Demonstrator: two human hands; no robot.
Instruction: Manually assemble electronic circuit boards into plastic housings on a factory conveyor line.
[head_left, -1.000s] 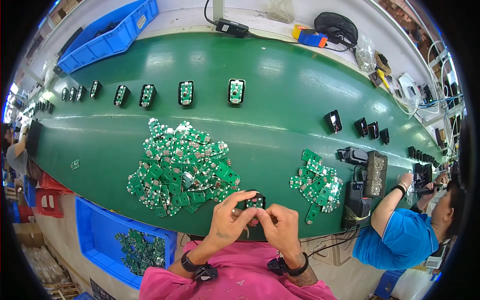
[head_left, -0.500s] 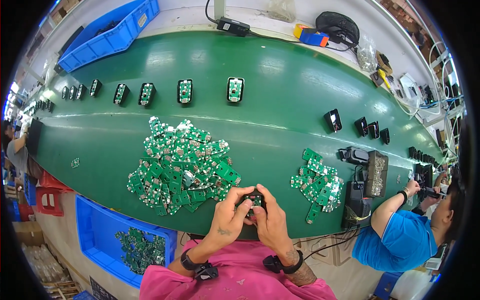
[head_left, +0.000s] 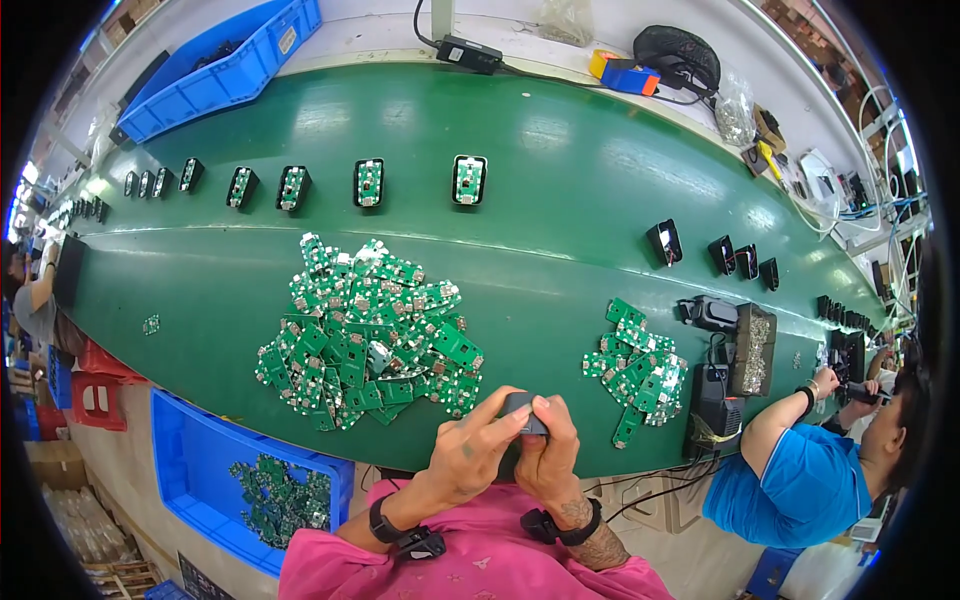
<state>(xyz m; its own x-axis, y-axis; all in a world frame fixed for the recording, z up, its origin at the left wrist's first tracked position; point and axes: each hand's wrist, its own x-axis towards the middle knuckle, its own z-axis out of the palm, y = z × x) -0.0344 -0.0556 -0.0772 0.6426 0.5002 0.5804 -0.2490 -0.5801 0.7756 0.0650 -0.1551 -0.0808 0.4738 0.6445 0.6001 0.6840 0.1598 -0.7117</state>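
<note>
My left hand [head_left: 468, 450] and my right hand [head_left: 550, 455] meet at the near edge of the table, both closed around a small black plastic housing [head_left: 531, 424]. Its plain dark outer side shows between my fingers; whatever is inside is hidden. Left of my hands lies a big heap of green circuit boards [head_left: 365, 335]. To the right is a smaller pile of circuit boards [head_left: 637, 370]. Beyond the heap, a row of black housings with boards in them, such as the nearest housing [head_left: 469, 181], stretches off to the left.
Black housings with wires [head_left: 666, 242] stand at the right. Beside the small pile are a box of small metal parts [head_left: 752, 350] and a black device [head_left: 712, 405]. A co-worker in blue [head_left: 800, 470] sits at right. A blue bin [head_left: 180, 500] with boards is below left.
My hands have turned the housing over: its open side with the green board was visible, and now its dark outer side is. The piles and rows look unchanged.
</note>
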